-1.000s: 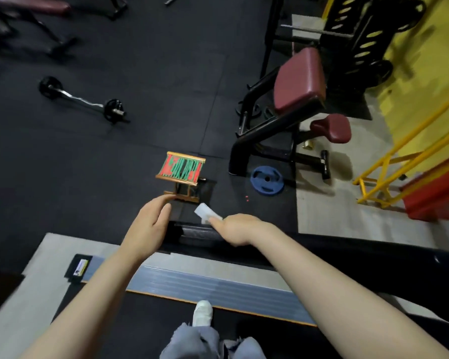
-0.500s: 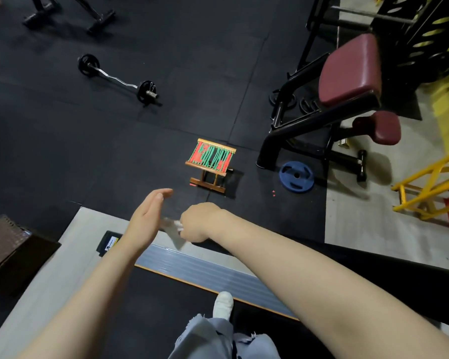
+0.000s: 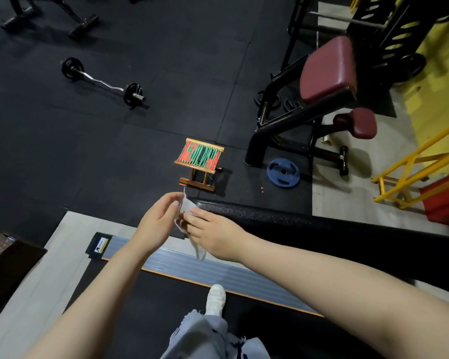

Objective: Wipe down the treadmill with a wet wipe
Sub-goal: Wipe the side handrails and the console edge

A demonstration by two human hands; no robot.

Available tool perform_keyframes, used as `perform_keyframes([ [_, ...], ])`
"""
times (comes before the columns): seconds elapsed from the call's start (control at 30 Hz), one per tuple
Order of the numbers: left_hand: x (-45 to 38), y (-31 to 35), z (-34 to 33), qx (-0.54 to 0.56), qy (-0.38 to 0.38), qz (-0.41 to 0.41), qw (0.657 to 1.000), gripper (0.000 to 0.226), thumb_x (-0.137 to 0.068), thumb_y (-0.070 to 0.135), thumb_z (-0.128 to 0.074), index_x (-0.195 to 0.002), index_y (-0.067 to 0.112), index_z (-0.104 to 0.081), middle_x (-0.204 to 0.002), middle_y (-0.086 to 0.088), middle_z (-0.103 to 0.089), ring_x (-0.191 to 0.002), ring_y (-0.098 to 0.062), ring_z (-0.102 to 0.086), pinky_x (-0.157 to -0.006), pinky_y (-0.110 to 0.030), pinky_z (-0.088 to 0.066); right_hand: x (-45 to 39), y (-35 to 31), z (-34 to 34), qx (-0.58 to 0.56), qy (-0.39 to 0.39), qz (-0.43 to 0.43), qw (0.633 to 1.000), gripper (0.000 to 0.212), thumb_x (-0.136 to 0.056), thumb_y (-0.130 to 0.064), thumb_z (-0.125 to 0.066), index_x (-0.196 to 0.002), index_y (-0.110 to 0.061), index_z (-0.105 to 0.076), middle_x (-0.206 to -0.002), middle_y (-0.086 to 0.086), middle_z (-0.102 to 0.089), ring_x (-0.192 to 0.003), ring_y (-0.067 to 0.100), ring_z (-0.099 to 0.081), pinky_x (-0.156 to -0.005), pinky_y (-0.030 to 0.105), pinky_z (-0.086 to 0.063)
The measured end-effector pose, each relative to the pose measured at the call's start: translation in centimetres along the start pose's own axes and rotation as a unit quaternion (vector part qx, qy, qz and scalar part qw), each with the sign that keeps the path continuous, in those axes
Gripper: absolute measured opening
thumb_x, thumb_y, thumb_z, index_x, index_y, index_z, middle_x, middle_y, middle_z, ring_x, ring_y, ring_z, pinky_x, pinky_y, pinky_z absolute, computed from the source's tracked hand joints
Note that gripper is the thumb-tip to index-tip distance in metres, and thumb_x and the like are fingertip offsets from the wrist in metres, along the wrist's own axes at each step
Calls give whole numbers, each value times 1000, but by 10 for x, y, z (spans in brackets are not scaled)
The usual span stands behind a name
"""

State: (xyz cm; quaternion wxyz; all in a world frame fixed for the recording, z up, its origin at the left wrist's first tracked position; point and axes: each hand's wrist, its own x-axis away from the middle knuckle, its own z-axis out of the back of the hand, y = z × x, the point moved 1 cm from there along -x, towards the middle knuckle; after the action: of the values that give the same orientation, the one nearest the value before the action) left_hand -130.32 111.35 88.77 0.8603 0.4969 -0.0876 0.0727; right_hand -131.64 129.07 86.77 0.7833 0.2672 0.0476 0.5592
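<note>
I stand on the treadmill, whose black belt (image 3: 145, 301) and grey ribbed side rail (image 3: 218, 273) run below my arms. Its black foam handrail (image 3: 283, 218) stretches to the right from my hands. A white wet wipe (image 3: 186, 207) hangs between both hands just left of the handrail's end, its lower tail (image 3: 200, 251) dangling over the side rail. My right hand (image 3: 213, 234) pinches the wipe with its fingers. My left hand (image 3: 158, 221) touches the wipe's upper edge with its fingertips, palm turned toward the right hand.
A small wooden folding stool (image 3: 200, 161) with a red and green woven seat stands on the black floor just beyond my hands. A blue weight plate (image 3: 283, 173), a maroon padded bench (image 3: 327, 71), a curl barbell (image 3: 103, 82) and yellow railings (image 3: 412, 172) lie farther off. A brown box (image 3: 0, 257) sits left.
My right hand came off the handrail's end and opened out the wipe, which now hangs unfolded. My left hand closed in and took hold of its top edge. The view tilted slightly.
</note>
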Motion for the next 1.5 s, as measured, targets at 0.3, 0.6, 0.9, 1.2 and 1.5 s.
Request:
perform_keyframes([
  [0.3,34,25,-46,-138,12,-132,981,50,-95,5,-52,-144,15,-46,-156,2,-35,-147,-16,-24,-119,-35,-22,140,-20,-27,-10,-17,-131,991,52,-91,-20,-48,-143,-13,-47,-157,3,-31,-147,26,-25,-120,45,-2],
  [0.6,75,65,-127,-151,-96,-279,943,57,-86,-4,-55,-138,18,-51,-152,3,-40,-148,-15,-23,-120,-36,-20,296,-67,-21,-236,-40,-580,779,61,-83,0,-44,-143,-9,-46,-158,6,-30,-145,30,-28,-120,39,-12],
  [0.9,130,114,-210,-91,-318,-256,909,53,-96,25,-60,-144,38,-39,-147,24,-38,-137,4,-34,-113,-25,-31,341,-102,75,-639,188,-692,277,26,-101,-15,-41,-119,-27,-56,-105,-12,-62,-93,1,-57,-61,-3,-37],
  [1.2,150,168,-253,157,-592,103,784,35,-102,41,-47,-118,21,-70,-114,-7,-71,-100,-23,-68,-88,-39,-51,358,-124,112,-666,352,-656,49,22,-98,-24,-56,-116,-14,-66,-105,2,-74,-101,17,-70,-93,36,-53],
  [1.5,131,200,-240,143,-543,-126,818,11,-99,4,-51,-108,0,-57,-89,-4,-68,-77,-12,-66,-64,-24,-54,364,-153,123,-511,318,-790,119,17,-89,-12,-56,-101,-19,-66,-99,0,-72,-94,15,-69,-79,33,-53],
])
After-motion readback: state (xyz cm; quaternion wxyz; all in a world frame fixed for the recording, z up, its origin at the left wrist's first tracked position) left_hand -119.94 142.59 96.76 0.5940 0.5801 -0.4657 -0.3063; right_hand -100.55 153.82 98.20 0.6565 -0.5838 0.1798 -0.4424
